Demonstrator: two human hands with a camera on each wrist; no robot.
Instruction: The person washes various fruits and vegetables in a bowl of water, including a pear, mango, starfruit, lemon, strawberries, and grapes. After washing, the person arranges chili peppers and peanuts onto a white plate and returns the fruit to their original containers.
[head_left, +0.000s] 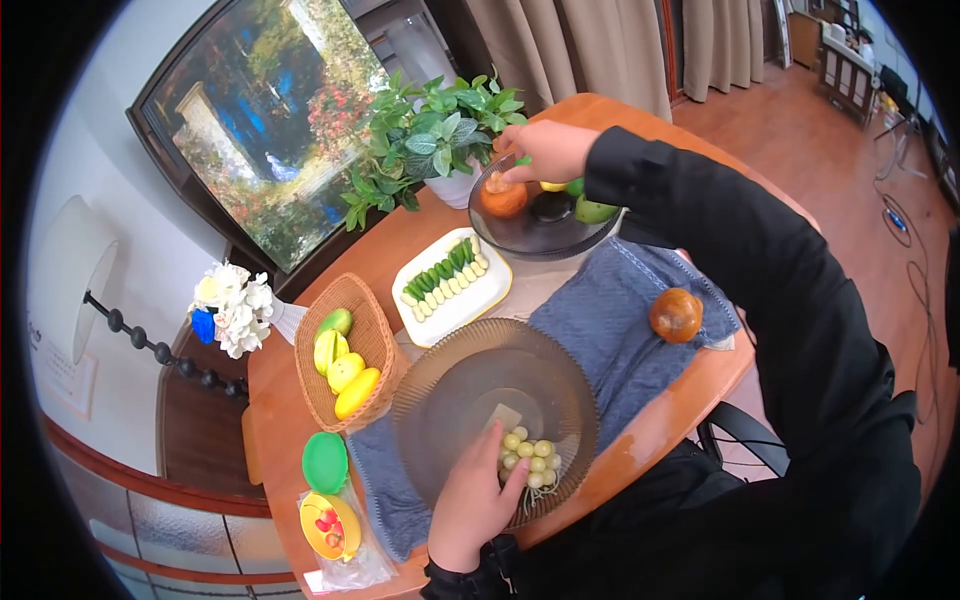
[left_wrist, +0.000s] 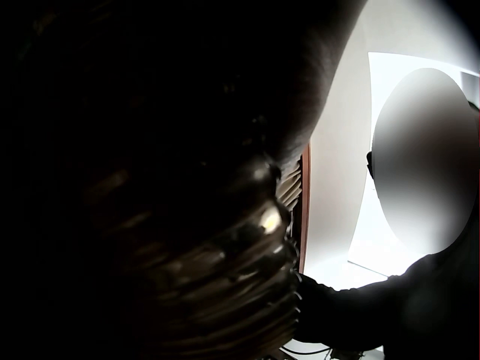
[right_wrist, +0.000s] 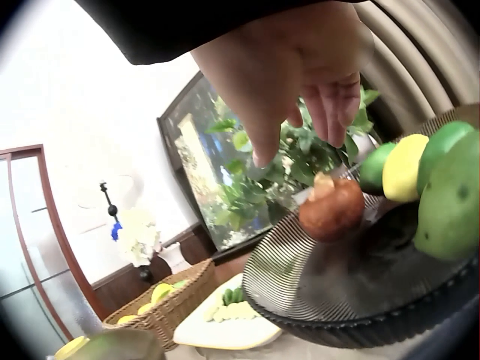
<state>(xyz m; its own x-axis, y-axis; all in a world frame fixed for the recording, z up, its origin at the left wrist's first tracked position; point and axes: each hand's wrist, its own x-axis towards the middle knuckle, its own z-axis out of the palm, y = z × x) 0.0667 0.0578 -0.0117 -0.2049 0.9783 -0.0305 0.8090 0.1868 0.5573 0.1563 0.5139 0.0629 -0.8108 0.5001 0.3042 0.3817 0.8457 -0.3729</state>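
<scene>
My right hand (head_left: 550, 150) hovers over the far dark ribbed bowl (head_left: 540, 245), fingers loosely extended downward. Just beneath it, a round orange-red fruit (right_wrist: 332, 211) with a stubby crown, like a pomegranate, lies in that bowl. A gap shows between fingertips and fruit in the right wrist view. Beside it are a yellow fruit (right_wrist: 405, 166) and several green fruits (right_wrist: 451, 202). My left hand (head_left: 475, 500) reaches into the near brown ribbed bowl (head_left: 440, 370), its extended fingers and thumb beside a bunch of pale green grapes (head_left: 540, 450). The left wrist view is mostly dark.
Another orange-brown fruit (head_left: 676, 315) sits on a blue towel (head_left: 610, 300). A white tray (head_left: 475, 305) carries small green and pale pieces. Left of it stand a wicker basket (head_left: 385, 330) of yellow fruits, a green bowl (head_left: 325, 462) and a yellow bowl (head_left: 345, 510). A potted plant (head_left: 440, 130) stands behind.
</scene>
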